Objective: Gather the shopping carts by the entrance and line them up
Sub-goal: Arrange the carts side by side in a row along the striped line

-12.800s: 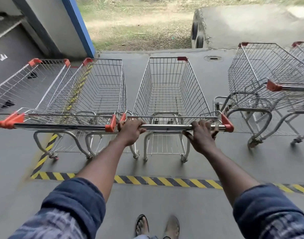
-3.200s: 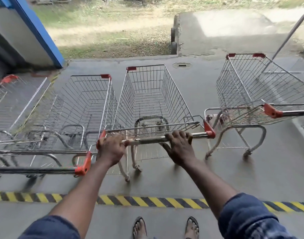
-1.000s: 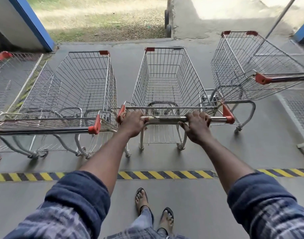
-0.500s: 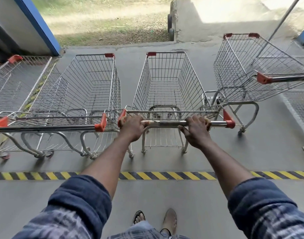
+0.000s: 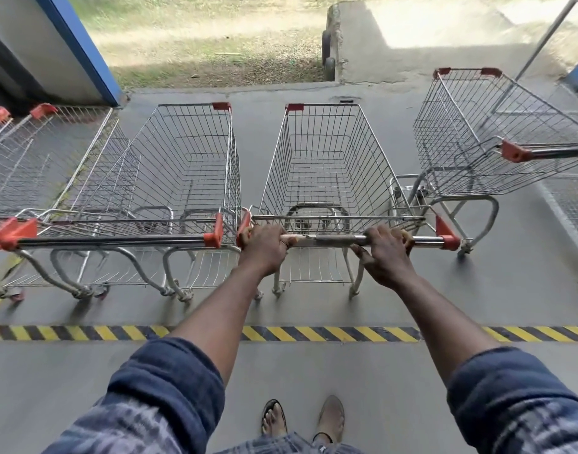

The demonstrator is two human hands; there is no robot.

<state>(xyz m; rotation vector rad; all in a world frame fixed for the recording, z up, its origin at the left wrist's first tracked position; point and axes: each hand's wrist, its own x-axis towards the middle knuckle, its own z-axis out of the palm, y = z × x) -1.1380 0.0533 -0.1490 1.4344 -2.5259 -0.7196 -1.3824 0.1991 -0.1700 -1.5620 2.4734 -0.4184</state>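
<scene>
An empty wire shopping cart (image 5: 327, 165) with red corner caps stands straight ahead of me. My left hand (image 5: 264, 249) grips the left end of its metal handle bar (image 5: 333, 239), and my right hand (image 5: 384, 253) grips the bar right of centre. Just to its left stands a second cart (image 5: 183, 172), its handle level with mine and their red end caps almost touching. Further carts (image 5: 35, 158) stand at the far left. One more cart (image 5: 484, 132) sits apart at the right, angled and further forward.
A yellow-and-black striped line (image 5: 314, 334) crosses the concrete floor behind the carts' wheels. A blue-edged wall (image 5: 75, 50) rises at the back left. A grey pole (image 5: 539, 40) slants at the back right. Grass and a concrete ramp (image 5: 412, 44) lie beyond the floor's edge.
The held cart has closed the gap to the cart on its left, and their handles now line up. Both hands keep their grip on the bar.
</scene>
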